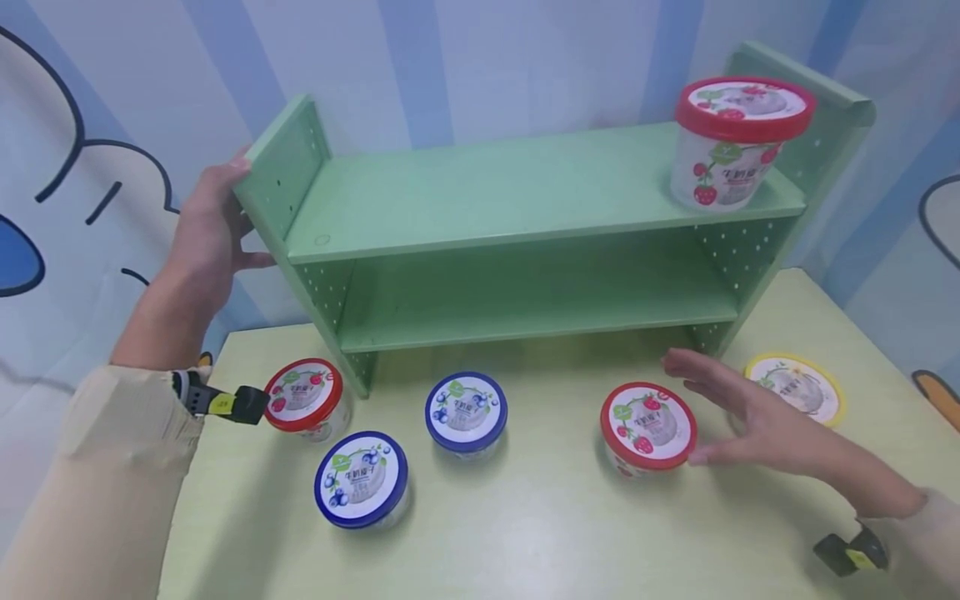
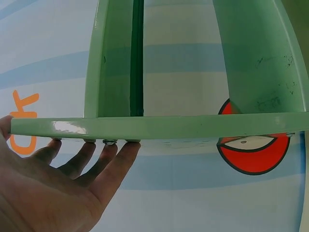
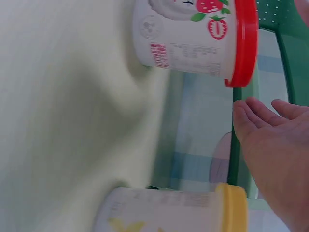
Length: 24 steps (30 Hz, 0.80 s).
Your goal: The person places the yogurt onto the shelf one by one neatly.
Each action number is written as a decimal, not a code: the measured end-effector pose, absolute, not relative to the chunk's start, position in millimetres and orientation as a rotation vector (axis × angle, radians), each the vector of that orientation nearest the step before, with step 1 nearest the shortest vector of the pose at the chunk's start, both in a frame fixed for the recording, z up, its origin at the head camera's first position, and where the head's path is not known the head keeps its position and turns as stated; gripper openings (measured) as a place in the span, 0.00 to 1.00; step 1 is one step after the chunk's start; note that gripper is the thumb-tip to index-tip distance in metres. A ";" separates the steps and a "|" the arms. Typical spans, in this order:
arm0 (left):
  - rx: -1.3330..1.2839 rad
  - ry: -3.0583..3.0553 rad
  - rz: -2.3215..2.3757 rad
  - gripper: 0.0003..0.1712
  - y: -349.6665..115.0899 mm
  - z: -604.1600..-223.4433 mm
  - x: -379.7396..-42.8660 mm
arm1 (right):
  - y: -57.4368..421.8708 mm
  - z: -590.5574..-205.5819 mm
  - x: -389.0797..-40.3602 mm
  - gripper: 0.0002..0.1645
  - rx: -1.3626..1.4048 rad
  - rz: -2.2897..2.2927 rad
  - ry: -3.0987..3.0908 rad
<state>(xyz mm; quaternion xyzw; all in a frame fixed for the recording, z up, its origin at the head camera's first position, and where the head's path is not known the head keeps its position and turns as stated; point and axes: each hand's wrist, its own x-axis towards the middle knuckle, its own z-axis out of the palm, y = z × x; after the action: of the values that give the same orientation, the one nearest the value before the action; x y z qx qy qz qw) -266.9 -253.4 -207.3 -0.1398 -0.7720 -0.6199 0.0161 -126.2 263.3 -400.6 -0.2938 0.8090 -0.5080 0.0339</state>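
The left panel of a pale-green, perforated, two-tiered shelf unit (image 1: 510,175) is gripped by the raised left hand (image 1: 202,225), fingertips pressed to its outer face. The right hand (image 1: 765,425) is held low before the unit, empty, its thumb and fingers parted widely, just beside a round, red-lidded printed tub (image 1: 648,425); contact cannot be told. Two blue-lidded tubs (image 1: 362,479) are seen before the unit; a larger, pink-red-lidded tub (image 1: 738,117) is borne on its upper tier.
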 end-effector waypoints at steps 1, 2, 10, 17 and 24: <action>-0.429 -2.400 -1.926 0.30 -253.4 -207.3 -266.9 | 263.7 -402.7 -126.3 0.62 -0.891 -1.554 2.489; -0.423 -2.399 -1.929 0.30 -253.4 -207.5 -266.9 | 264.2 -405.0 -126.4 0.63 -0.881 -1.544 2.490; -0.400 -2.407 -1.924 0.31 -253.8 -208.0 -266.7 | 267.6 -421.9 -130.3 0.68 -0.910 -1.548 2.455; -0.395 -2.400 -1.915 0.30 -255.3 -208.0 -266.2 | 265.3 -425.7 -129.1 0.65 -0.879 -1.540 2.421; -0.393 -2.426 -1.886 0.31 -254.1 -206.8 -265.7 | 263.6 -429.6 -127.6 0.64 -0.843 -1.525 2.431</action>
<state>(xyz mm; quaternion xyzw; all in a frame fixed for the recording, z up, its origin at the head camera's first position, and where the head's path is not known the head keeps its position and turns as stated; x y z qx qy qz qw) -265.7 -254.1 -206.8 -0.1267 -0.7829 -0.6087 0.0220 -127.6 263.6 -429.6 -0.2809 0.8105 -0.5084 0.0752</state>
